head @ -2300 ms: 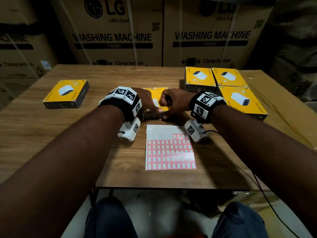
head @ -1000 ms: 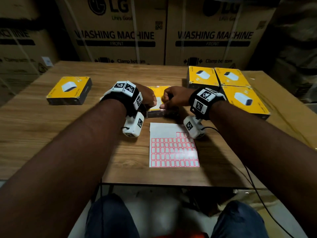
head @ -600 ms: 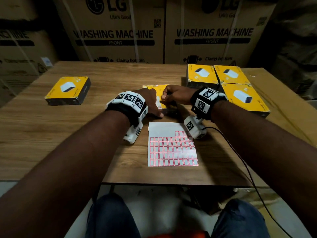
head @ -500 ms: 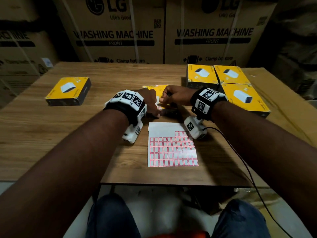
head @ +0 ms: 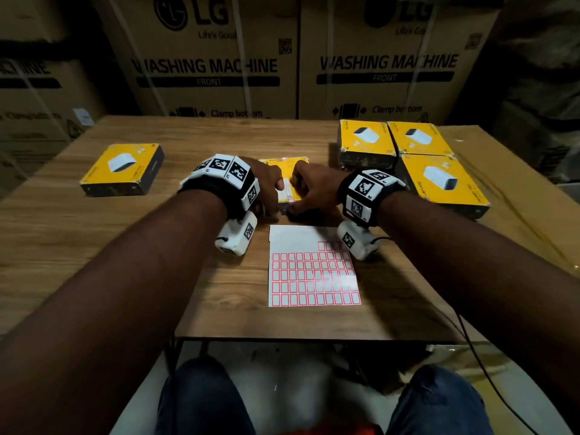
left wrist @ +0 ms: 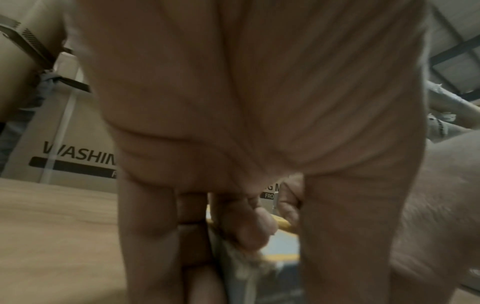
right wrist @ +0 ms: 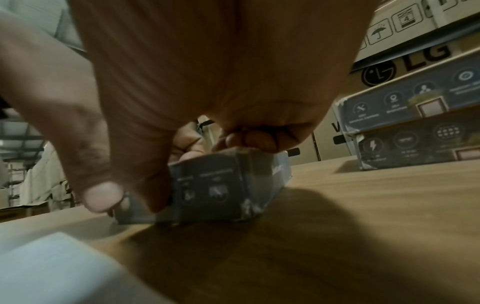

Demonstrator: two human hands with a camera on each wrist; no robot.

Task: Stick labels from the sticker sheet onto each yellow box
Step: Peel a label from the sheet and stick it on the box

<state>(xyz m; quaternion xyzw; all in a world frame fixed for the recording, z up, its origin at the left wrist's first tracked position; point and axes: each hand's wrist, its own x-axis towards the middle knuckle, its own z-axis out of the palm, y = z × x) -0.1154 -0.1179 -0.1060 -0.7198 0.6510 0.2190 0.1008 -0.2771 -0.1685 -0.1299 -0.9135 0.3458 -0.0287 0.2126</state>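
Yellow box [head: 292, 180] in the middle of the bench [head: 94, 246] sits flat between my two hands, just beyond the sticker sheet [head: 310, 268]. It looks like a light, stiff cardboard carton with a glossy top, so I judge it will slide on the wood if I press sideways; better to pin it down at its near corners and push straight down. My left hand [head: 266, 189] curls its fingers [left wrist: 244, 224] over the near left edge, thumb down the side wall. My right hand [head: 310, 191] grips the near right corner, thumb [right wrist: 103, 197] against the dark front face and fingertips on top. A small label shows on the top near that edge. The corners look scuffed and soft, so I'd go gently there. One box [head: 122, 167] lies well apart to the left; three others [head: 439, 180] cluster together to the right.
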